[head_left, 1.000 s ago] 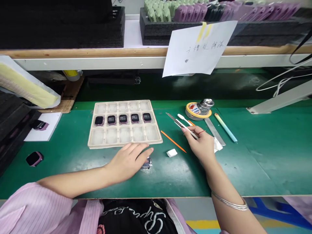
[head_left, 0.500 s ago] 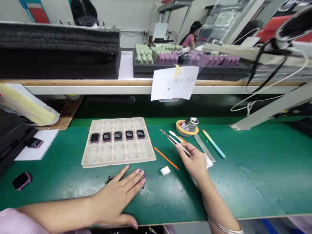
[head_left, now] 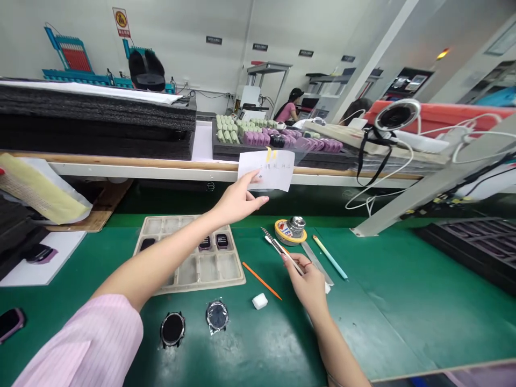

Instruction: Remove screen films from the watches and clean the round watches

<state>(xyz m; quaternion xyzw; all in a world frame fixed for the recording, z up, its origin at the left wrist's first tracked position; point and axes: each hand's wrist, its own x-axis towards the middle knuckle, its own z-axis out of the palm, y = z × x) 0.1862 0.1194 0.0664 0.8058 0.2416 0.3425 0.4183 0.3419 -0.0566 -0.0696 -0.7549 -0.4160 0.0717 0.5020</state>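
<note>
My left hand is raised in front of the white paper note hanging from the shelf edge, index finger and thumb stretched out. It holds nothing; whether the fingertip touches the paper I cannot tell. My right hand is closed around slim, pale tweezers pointing up and left. Two round watches lie on the green table: a dark one and one in clear film. Behind them, a beige tray holds purple-framed square watches, some hidden by my left arm.
Near my right hand are an orange stick, a white block, a yellow tape roll, a steel ruler and a pastel pen. Black foam sits on the shelf. A metal post stands right.
My left hand has lifted off the round watches and moved up and forward to the paper, uncovering both. The right hand keeps its hold on the tweezers. The camera view has tilted upward.
</note>
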